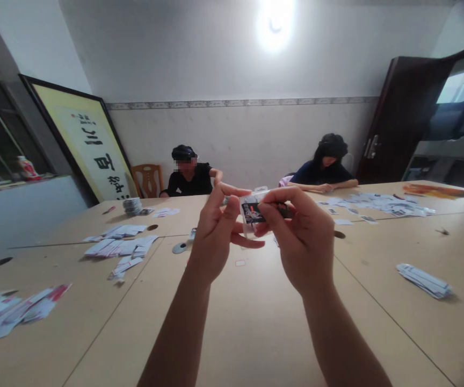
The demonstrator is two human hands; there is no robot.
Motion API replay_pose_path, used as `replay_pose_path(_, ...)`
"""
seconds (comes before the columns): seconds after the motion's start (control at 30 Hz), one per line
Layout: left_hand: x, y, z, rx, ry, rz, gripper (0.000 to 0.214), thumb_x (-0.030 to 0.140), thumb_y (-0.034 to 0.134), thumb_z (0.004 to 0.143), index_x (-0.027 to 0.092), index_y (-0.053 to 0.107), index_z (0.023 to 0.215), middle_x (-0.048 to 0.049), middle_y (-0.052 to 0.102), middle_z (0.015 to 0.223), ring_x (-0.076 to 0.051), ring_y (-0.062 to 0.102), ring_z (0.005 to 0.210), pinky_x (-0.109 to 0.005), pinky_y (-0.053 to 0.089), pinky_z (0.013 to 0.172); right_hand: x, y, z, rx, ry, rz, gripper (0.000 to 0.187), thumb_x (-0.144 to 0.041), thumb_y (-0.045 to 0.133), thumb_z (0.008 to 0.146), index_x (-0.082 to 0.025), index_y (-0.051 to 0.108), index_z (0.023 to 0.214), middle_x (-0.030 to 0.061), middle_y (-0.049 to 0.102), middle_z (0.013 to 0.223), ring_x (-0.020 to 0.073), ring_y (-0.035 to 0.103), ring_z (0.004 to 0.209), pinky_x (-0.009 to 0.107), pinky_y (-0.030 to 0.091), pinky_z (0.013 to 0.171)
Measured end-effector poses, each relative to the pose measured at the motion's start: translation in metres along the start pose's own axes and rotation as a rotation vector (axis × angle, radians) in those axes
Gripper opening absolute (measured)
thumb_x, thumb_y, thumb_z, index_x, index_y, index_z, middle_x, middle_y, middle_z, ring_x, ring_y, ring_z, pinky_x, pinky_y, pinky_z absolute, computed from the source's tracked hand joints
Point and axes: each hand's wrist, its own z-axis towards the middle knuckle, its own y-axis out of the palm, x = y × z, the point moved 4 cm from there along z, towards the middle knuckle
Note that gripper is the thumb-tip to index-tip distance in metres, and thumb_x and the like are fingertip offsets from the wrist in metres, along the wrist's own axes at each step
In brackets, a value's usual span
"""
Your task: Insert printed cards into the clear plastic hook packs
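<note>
My left hand [215, 234] has its fingers and thumb around a small clear plastic case [248, 231] with a hanging tab on top, held up above the table. My right hand [309, 236] pinches a small black printed card [253, 213] between thumb and fingers. The card lies against the case; whether it is inside or in front, I cannot tell. Part of the card is hidden behind my right thumb. Beneath my hands, a small white slip with a red edge [240, 263] rests on the table.
Paper packets [121, 247] lie at the left, with more [22, 312] nearer. A stack of round items [131, 206] stands far left. At right are a white bundle [424, 280] and scattered papers [389, 204]. Two people [191, 180] [324, 167] sit across the table [252, 333].
</note>
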Motion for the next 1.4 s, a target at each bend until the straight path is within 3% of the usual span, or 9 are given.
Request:
replay_pose_path(0.2,0.004,0.005,-0.003,-0.081,-0.026,0.0,0.029,0.047,0.068,0.093,0.024,0.057,0.106,0.0023,0.069,0.078,-0.019,0.077,0.07,-0.032,0.068,0.057,-0.003,-0.003,-0.001,0.065,0.029,0.012,0.006,-0.015,0.067,0.09,-0.021,0.067,0.09,-0.0032,0.064,0.082,0.0087,0.067,0.059,0.019,0.057,0.05)
replay_pose_path(0.7,0.003,0.005,-0.004,-0.095,0.021,-0.013,0.022,0.042,0.065,0.096,0.024,0.057,0.105,0.0013,0.072,0.083,-0.019,0.078,0.07,-0.028,0.067,0.054,-0.004,-0.003,-0.002,0.089,0.055,0.048,0.007,-0.014,0.068,0.089,-0.02,0.069,0.088,-0.0041,0.067,0.081,0.0071,0.067,0.054,0.017,0.058,0.048)
replay_pose_path(0.93,0.004,0.004,-0.004,-0.024,-0.012,-0.002,0.026,0.046,0.065,0.095,0.022,0.06,0.104,0.0008,0.068,0.082,-0.019,0.077,0.065,-0.029,0.067,0.053,-0.007,-0.003,-0.003,0.097,0.074,0.031,0.008,-0.013,0.068,0.089,-0.021,0.069,0.088,-0.0048,0.067,0.08,0.0078,0.068,0.054,0.018,0.057,0.048)
replay_pose_path(1.17,0.007,0.006,-0.005,-0.04,-0.011,0.0,0.025,0.045,0.066,0.095,0.023,0.059,0.103,-0.0009,0.068,0.094,-0.019,0.077,0.07,-0.03,0.068,0.055,-0.007,-0.004,-0.002,0.098,0.076,0.018,0.007,-0.014,0.068,0.089,-0.021,0.068,0.087,-0.0043,0.066,0.079,0.0082,0.066,0.053,0.02,0.057,0.048)
replay_pose_path(1.4,0.011,0.008,-0.005,-0.054,-0.019,0.033,0.025,0.047,0.064,0.096,0.024,0.057,0.103,0.0022,0.065,0.083,-0.017,0.075,0.066,-0.029,0.067,0.055,-0.008,-0.004,-0.002,0.099,0.072,-0.016,0.007,-0.015,0.068,0.089,-0.021,0.069,0.088,-0.0034,0.066,0.08,0.0093,0.066,0.057,0.021,0.057,0.049)
